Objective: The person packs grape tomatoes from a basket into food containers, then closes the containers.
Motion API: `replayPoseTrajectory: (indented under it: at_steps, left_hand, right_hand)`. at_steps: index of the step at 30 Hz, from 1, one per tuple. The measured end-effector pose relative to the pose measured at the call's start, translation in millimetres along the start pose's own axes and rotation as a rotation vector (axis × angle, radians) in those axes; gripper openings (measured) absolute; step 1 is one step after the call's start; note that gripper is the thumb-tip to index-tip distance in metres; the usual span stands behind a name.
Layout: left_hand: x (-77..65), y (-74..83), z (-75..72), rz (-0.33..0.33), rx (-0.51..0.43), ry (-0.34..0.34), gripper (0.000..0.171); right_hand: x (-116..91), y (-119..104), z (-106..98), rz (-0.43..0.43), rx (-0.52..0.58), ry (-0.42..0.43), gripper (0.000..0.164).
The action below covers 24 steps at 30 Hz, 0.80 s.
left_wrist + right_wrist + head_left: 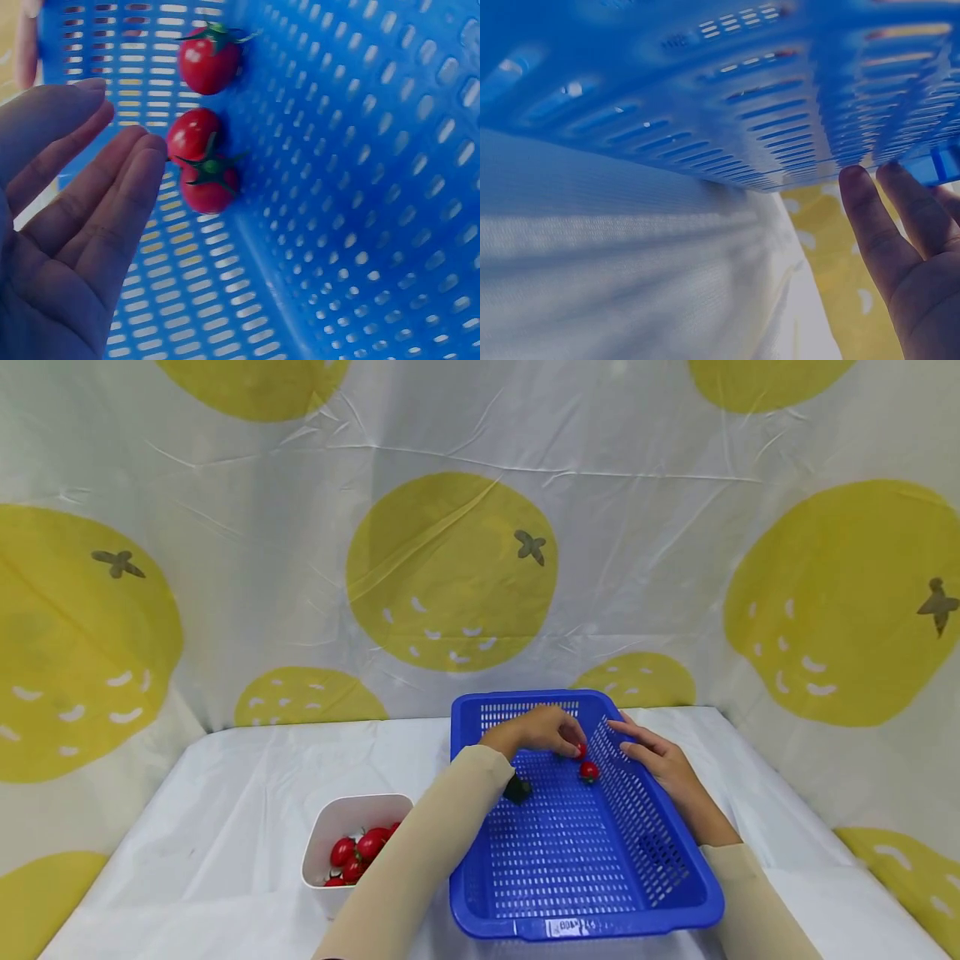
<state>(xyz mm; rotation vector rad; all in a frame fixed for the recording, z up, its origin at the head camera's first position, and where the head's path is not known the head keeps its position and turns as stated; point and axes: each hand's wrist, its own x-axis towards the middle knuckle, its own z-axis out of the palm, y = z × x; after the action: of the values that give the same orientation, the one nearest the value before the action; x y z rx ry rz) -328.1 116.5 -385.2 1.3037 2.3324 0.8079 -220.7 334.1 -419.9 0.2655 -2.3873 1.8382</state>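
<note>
Your left hand (545, 730), fingers apart, is beside the far-right tomatoes (589, 772); move lightly so none roll. I can't tell if your right hand (670, 767) pinches the basket (637, 922).

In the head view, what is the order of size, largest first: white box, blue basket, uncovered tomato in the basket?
1. Blue basket
2. White box, partly hidden behind the left sleeve
3. Uncovered tomato

Person is wearing plain beige long sleeves (427, 847). Behind L-hand fingers (129, 199), L sleeve is ending at wrist w/ slightly wavy cuff (495, 762); behind R-hand fingers (877, 240), R sleeve (759, 897) is matching, also ending approx. at wrist.
</note>
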Motion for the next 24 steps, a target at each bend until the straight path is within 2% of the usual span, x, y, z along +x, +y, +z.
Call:
replayPoseTrajectory:
  at_steps: [7,15,24]
  left_hand:
    - [7.0,-4.9,12.2,-0.023,0.014,0.011,0.025]
    - [10.2,2.0,26.8,0.018,0.108,-0.021,0.029]
    - [12.0,7.2,32.6,0.088,0.236,-0.065,0.033]
  right_hand:
    - [-2.3,2.6,-2.5,0.002,-0.03,0.004,0.047]
    - [-6.1,4.0,-2.7,0.017,-0.021,0.003,0.046]
    - [-0.5,1.8,-1.5,-0.001,-0.045,0.006,0.046]
